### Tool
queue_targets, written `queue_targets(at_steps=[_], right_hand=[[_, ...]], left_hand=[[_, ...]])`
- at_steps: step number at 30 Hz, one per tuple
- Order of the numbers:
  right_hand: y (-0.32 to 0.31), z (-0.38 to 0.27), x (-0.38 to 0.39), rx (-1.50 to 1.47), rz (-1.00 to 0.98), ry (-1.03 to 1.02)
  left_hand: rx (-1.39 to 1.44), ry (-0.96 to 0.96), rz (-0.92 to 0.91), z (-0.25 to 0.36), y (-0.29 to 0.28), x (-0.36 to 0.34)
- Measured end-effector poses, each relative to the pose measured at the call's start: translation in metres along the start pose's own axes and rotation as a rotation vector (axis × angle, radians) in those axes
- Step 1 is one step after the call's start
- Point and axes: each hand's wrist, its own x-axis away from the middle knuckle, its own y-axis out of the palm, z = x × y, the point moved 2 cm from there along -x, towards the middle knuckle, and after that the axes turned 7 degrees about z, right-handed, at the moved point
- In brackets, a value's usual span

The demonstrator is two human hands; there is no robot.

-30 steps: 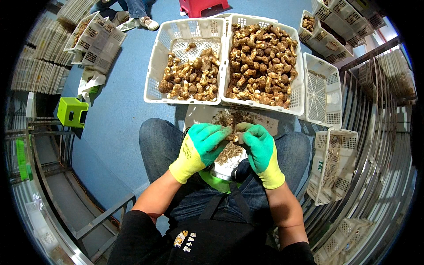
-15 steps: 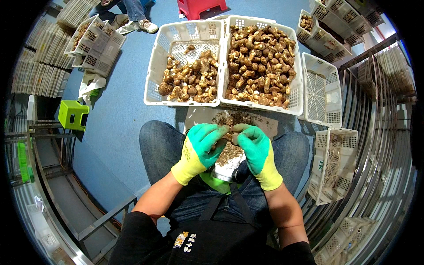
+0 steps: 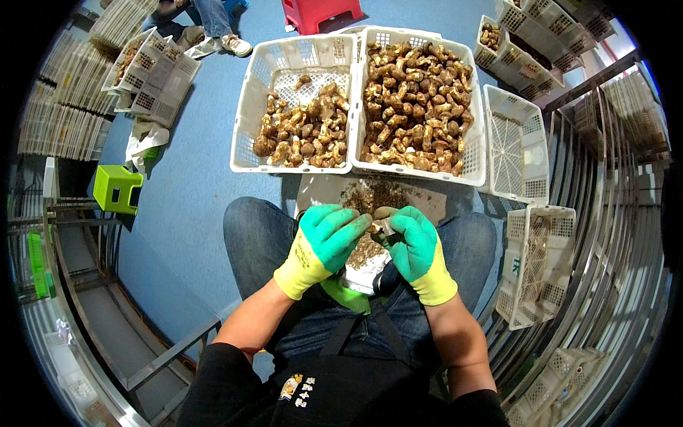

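My left hand [image 3: 329,233], in a green and yellow glove, is closed on a mushroom [image 3: 374,228] that shows only in part between my fingers. Close against it, my right hand [image 3: 415,245], gloved the same way, is pinched shut. A thin greyish edge shows by its fingertips, too small to name. Both hands are above my lap, over dark crumbs of soil [image 3: 370,249] lying on a pale surface. Beyond them stand two white crates: the left crate [image 3: 249,107] is partly filled with brown mushrooms [image 3: 313,128], and the right crate [image 3: 480,135] is heaped with more [image 3: 420,99].
White crates [image 3: 516,186] [image 3: 509,292] stand at my right beside metal racks [image 3: 605,213]. A green stool [image 3: 117,186] is at the left, a red stool [image 3: 321,16] at the far side. Another person's legs [image 3: 213,18] show at the far left, near stacked crates [image 3: 160,78].
My right hand has turned slightly and its fingertips have moved a little apart from the left ones. More of the mushroom shows between them. The crates' contents look the same.
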Motion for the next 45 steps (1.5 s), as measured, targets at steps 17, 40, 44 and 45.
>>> queue_targets(at_steps=[17, 40, 44, 45], right_hand=[[0.005, 0.003, -0.008, -0.686, 0.089, 0.49], [0.005, -0.002, -0.016, -0.557, 0.011, 0.532], [0.006, -0.001, -0.013, -0.444, -0.068, 0.503], [0.005, 0.003, -0.012, -0.469, -0.037, 0.552]], left_hand=[[0.662, -0.949, -0.054, -0.014, 0.009, 0.012], [1.073, -1.353, -0.301, -0.021, 0.003, 0.02], [0.962, -1.291, -0.314, -0.016, 0.002, 0.012], [0.97, -1.286, -0.303, -0.016, 0.002, 0.013]])
